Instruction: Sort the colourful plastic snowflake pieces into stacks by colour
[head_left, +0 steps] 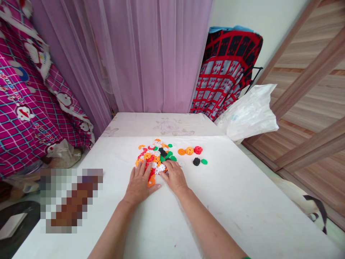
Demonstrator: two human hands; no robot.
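A loose heap of flower-shaped plastic discs (148,156) in orange, red, white, green and black lies on the white-covered table. My left hand (138,183) rests on the heap's near left edge, fingers spread and thumb stretched toward the right. At the near right edge is my right hand (174,176), its fingers bent over the discs; whether it grips any is hidden. Right of the heap sit an orange disc (181,152), a lighter orange disc (189,150) and a red disc (198,150). Below them are a black disc (196,162) and a green disc (204,162).
The white table cover (234,201) spreads around the heap. A white plastic bag (248,113) stands at the table's far right edge. Purple curtains (153,54) hang behind. A pixelated patch (74,201) hides part of the left side. Wooden doors (309,97) stand to the right.
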